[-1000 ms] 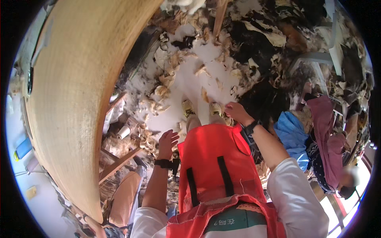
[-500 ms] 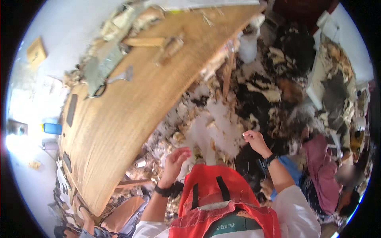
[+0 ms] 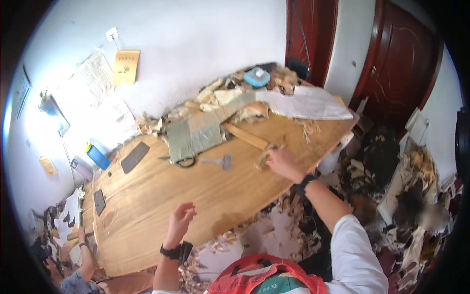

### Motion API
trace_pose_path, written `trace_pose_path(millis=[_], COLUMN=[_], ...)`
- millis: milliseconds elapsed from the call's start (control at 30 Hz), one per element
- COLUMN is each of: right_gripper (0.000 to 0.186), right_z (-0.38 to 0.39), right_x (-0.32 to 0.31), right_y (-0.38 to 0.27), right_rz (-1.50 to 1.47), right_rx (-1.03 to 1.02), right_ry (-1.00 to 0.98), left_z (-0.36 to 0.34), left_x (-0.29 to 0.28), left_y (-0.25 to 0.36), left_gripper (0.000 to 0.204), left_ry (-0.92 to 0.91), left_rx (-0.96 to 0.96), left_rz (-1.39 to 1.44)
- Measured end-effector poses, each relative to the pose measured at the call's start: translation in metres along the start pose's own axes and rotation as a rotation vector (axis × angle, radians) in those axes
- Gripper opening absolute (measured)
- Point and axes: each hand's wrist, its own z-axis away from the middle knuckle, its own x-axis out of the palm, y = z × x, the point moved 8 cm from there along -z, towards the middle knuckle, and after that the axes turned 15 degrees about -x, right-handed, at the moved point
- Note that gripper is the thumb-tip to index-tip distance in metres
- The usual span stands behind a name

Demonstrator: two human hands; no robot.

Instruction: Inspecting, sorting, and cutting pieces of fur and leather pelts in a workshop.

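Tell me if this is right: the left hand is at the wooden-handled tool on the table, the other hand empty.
Wrong side: the head view shows the right hand at the wooden-handled tool on the table, the left hand empty.

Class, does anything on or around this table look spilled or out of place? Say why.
Yes. Pale scraps litter the floor beside the wooden table, and a jumbled heap lines its wall side. It looks odd because the pieces lie loose and untidy, not gathered.
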Motion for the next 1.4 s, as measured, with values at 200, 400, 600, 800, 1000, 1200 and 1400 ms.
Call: trace_pose_path(millis=[200, 400, 600, 800, 1000, 1200, 1400], right_gripper=[0.025, 0.023, 0.049, 0.036, 0.031, 0.037, 0.043], right_z=[-0.132, -0.204, -0.258, -0.33, -0.403, -0.401, -0.311], right_x=[0.033, 0.044, 0.098, 0.156, 0.048, -0.2, -0.229], right_y=[0.009, 0.057, 0.03, 0.01, 0.084, 0.1, 0.198], right_rz=[0.092, 0.38, 0.438, 0.493, -0.045, 0.257, 0.64], right_rx=[-0.028, -0.014, -0.195, -0.397, -0.035, -0.431, -0.113], right_ry=[0.039, 0.07, -0.007, -0.156, 0.281, 0.819, 0.57], left_z=[0.003, -0.008, -0.018, 0.0, -0.01, -0.002, -0.005], left_x=[-0.048, -0.039, -0.01, -0.009, -0.001, 0.0, 0.002], left_y=[-0.088, -0.117, -0.112, -0.072, -0.09, -0.059, -0.057], left_gripper=[0.084, 0.097, 0.091, 0.096, 0.096, 0.091, 0.074], left_ry=[0.387, 0.345, 0.372, 0.399, 0.415, 0.459, 0.566], left_rx=[0.148, 0.148, -0.011, -0.289, -0.35, -0.376, -0.324], left_rz=[-0.616, -0.701, -0.898, -0.947, -1.011, -0.985, -1.137])
